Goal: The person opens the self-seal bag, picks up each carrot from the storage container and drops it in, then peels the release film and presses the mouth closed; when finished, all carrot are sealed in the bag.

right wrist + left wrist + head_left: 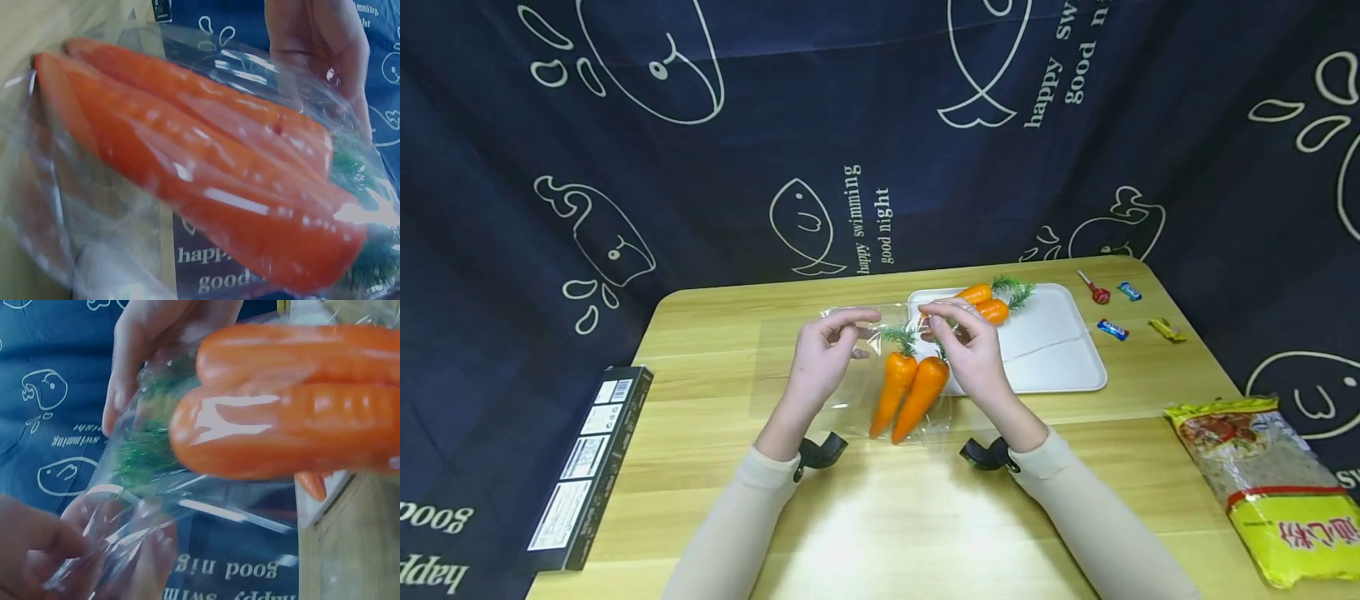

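Two orange carrots (894, 387) with green feathery tops lie side by side in a clear plastic bag (206, 503), tips toward the person. My left hand (824, 360) pinches the bag's film on the left, by the leafy ends; its thumb and fingers show through the film at lower left of the left wrist view. On the other side my right hand (970, 348) grips the bag's edge near the tops. Through the film, the carrots (219, 162) look glossy in the right wrist view. Neither hand touches the carrots' orange bodies.
Behind the right hand, a white tray (1052, 362) bears more carrots (992, 312). A red lollipop (1099, 294) and small wrapped candies (1112, 330) lie at the back right. A yellow food packet (1270, 492) is at right, a black box (587, 467) at left.
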Tool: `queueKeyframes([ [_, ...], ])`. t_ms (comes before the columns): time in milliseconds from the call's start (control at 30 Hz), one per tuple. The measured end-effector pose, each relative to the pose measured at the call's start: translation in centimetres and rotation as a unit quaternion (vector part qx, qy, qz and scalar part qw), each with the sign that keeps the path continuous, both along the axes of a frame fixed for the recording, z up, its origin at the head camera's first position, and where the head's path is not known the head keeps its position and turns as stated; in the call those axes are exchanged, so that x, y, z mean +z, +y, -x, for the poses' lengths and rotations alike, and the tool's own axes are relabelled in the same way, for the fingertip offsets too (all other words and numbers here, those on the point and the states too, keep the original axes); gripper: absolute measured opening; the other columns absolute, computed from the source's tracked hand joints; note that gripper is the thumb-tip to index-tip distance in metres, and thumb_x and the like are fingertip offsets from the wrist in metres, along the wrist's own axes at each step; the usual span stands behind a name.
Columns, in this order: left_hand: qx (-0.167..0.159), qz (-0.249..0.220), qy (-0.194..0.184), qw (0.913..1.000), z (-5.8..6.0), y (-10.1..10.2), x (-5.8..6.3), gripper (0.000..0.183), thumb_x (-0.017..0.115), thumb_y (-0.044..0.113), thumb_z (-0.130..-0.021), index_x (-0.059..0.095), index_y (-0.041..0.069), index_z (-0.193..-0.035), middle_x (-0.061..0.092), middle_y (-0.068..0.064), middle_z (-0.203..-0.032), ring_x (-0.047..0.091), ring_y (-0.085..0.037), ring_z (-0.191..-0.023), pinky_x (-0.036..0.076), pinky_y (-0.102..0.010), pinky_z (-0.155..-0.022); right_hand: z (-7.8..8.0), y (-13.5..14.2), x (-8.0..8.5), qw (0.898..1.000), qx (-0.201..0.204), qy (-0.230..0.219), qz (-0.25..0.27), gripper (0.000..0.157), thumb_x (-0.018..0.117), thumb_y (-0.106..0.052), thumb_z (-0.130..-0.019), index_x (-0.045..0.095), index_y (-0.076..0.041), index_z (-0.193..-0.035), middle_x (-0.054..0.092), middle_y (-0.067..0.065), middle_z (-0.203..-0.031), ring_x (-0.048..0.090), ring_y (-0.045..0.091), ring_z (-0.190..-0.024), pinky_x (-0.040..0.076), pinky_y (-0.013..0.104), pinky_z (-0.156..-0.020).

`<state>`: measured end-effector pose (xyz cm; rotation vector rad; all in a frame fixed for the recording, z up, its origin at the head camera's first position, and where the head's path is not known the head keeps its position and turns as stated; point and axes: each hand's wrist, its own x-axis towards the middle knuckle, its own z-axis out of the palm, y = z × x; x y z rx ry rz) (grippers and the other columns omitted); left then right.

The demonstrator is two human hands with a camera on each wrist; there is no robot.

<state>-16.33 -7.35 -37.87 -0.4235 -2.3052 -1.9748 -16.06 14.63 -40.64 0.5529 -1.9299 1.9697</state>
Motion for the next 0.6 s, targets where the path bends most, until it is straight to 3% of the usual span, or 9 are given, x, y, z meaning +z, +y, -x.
queueKeyframes([
  [133, 0.081, 0.004, 0.078, 0.9936, -0.6, 1.4, -0.2, 0.017, 0.062, 0.012, -0.095, 0.078, 0.014, -0.100, 0.075, 0.001, -0.101, 0.071, -0.019, -0.082, 0.062, -0.034, -0.062, -1.2, -1.1, 1.8, 0.999, -0.045, 0.002, 0.002, 0.022, 0.063, 0.001, -0.095, 0.068, 0.008, -0.115, 0.063, 0.019, -0.108, 0.064, 0.017, -0.086, 0.060, 0.023, -0.074],
  [200, 0.122, 0.017, 0.132, 0.9835, -0.9, 2.1, -0.4, 0.010, 0.075, 0.022, -0.090, 0.078, 0.015, -0.097, 0.075, 0.003, -0.095, 0.070, -0.015, -0.078, 0.060, -0.030, -0.058, -1.8, -1.8, 2.6, 0.996, -0.084, 0.015, -0.013, 0.023, 0.070, 0.000, -0.090, 0.069, 0.007, -0.113, 0.064, 0.019, -0.106, 0.061, 0.016, -0.085, 0.052, 0.015, -0.068],
  [300, 0.172, 0.024, 0.193, 0.9656, -1.2, 3.0, -0.9, 0.025, 0.085, 0.035, -0.079, 0.078, 0.015, -0.093, 0.074, 0.004, -0.090, 0.068, -0.013, -0.074, 0.057, -0.026, -0.057, -2.3, -2.7, 3.2, 0.989, -0.136, 0.045, -0.034, 0.030, 0.080, 0.002, -0.081, 0.072, 0.003, -0.110, 0.065, 0.020, -0.105, 0.058, 0.024, -0.090, 0.046, 0.017, -0.073],
  [433, 0.203, 0.001, 0.220, 0.9541, -1.5, 3.5, -1.4, 0.027, 0.087, 0.033, -0.076, 0.076, 0.012, -0.090, 0.072, 0.003, -0.088, 0.066, -0.014, -0.071, 0.057, -0.023, -0.058, -2.6, -3.6, 3.3, 0.981, -0.169, 0.079, -0.045, 0.035, 0.084, 0.004, -0.074, 0.072, 0.004, -0.107, 0.064, 0.020, -0.102, 0.057, 0.032, -0.098, 0.043, 0.025, -0.089],
  [600, 0.205, -0.006, 0.221, 0.9534, -1.5, 3.4, -1.3, 0.024, 0.088, 0.023, -0.075, 0.076, 0.010, -0.091, 0.072, -0.002, -0.087, 0.068, -0.018, -0.070, 0.057, -0.024, -0.058, -2.6, -3.8, 3.1, 0.978, -0.180, 0.085, -0.056, 0.032, 0.083, 0.004, -0.075, 0.073, 0.003, -0.106, 0.064, 0.018, -0.101, 0.057, 0.026, -0.097, 0.043, 0.024, -0.086],
])
